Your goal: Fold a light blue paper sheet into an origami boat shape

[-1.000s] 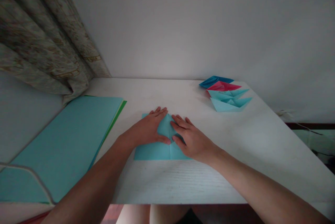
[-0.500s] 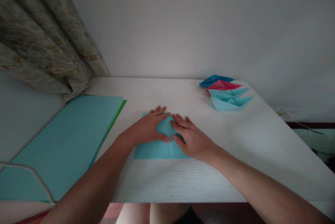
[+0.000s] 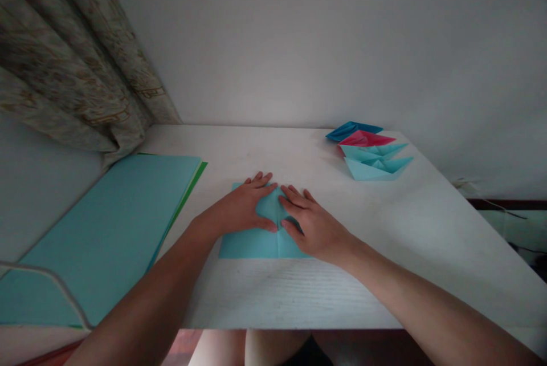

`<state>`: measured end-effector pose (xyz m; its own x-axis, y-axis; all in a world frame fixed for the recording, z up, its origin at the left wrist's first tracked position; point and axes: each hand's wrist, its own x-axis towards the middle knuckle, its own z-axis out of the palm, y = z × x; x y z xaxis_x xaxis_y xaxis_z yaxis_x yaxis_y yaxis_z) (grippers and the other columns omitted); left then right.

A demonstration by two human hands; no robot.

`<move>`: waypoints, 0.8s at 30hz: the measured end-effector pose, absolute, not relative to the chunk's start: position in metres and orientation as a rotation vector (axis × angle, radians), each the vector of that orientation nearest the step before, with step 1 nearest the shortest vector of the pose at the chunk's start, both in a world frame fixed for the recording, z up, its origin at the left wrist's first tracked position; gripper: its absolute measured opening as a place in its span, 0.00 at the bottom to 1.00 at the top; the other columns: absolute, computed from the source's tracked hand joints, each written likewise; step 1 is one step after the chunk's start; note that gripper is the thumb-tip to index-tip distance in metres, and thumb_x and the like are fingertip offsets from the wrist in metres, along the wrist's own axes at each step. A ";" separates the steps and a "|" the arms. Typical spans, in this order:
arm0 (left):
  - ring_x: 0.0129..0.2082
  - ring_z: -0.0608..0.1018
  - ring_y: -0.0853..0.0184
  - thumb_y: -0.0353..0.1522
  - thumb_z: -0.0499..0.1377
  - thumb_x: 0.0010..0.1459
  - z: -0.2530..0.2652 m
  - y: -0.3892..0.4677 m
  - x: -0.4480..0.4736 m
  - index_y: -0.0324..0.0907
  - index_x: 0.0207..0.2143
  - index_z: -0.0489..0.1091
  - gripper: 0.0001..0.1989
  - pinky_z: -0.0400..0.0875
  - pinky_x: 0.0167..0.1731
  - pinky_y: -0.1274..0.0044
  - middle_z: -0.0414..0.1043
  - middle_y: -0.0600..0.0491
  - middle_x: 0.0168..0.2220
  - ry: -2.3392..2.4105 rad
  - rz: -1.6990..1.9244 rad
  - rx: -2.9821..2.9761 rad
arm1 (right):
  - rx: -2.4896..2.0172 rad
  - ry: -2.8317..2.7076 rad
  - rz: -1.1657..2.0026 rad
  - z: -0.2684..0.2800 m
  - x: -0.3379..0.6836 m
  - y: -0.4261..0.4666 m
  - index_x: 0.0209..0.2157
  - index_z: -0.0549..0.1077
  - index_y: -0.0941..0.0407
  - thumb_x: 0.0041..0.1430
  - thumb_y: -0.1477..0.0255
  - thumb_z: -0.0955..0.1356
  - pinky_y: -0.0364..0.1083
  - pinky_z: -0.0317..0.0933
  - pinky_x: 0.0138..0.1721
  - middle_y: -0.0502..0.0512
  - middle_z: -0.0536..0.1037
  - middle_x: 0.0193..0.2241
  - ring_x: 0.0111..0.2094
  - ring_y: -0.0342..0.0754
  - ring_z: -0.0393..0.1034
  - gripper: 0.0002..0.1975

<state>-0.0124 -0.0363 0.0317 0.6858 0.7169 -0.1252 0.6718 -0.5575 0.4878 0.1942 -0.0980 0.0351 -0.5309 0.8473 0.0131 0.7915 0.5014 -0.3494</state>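
With the light-blue paper sheet [image 3: 269, 245] taken as the clock's centre, two bare thighs [image 3: 222, 349] are seen at 6 o'clock, partly hidden by the near edge of the white table [image 3: 307, 292]. Between 8 and 9 o'clock, a pale cable [image 3: 55, 280] is looped over the corner of a large stack of paper [image 3: 102, 229]. The stack is topped with light blue, and a strip of green is shown along its right side.

The sheet itself is laid flat near the middle of the table and is marked by a crease from 12 to 6 o'clock. Its upper left is covered by the left hand [image 3: 245, 209] — fingers stretched out towards 1 o'clock, thumb spread wide from them. Its right side is covered by the right hand [image 3: 314, 226], whose fingers are slightly bent and pointed towards 10 o'clock, its thumb also held apart. The sheet is touched by both hands; nothing is seen pinched.

Farther off, at 2 o'clock, four paper boats are lined up: two light-blue boats [image 3: 378, 169], then a crimson boat [image 3: 367, 138], then a dark-blue boat [image 3: 354, 130]. A patterned curtain [image 3: 77, 58] is hung at 10 o'clock, and the table is backed by a plain wall [image 3: 299, 41].
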 end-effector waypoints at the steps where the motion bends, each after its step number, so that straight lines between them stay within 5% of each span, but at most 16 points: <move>1: 0.68 0.46 0.56 0.51 0.64 0.48 0.032 -0.036 -0.013 0.43 0.65 0.53 0.47 0.44 0.65 0.64 0.41 0.44 0.69 1.067 0.113 2.387 | -1.409 -2.556 0.455 0.035 0.194 -0.098 0.60 0.62 0.64 0.63 0.71 0.59 0.63 0.46 0.64 0.69 0.56 0.64 0.66 0.58 0.46 0.25; 24: 0.68 0.47 0.54 0.53 0.58 0.53 0.026 -0.040 -0.009 0.44 0.65 0.54 0.42 0.45 0.64 0.62 0.42 0.44 0.69 1.091 0.178 2.421 | -1.439 -2.562 0.420 0.034 0.194 -0.098 0.60 0.62 0.64 0.63 0.71 0.59 0.61 0.46 0.64 0.68 0.56 0.64 0.66 0.57 0.47 0.25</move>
<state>-0.0095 -0.0403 0.0260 0.6743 0.7347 -0.0747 0.6730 -0.5697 0.4717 0.1939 -0.0984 0.0338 -0.5183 0.8551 0.0130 0.8062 0.4936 -0.3262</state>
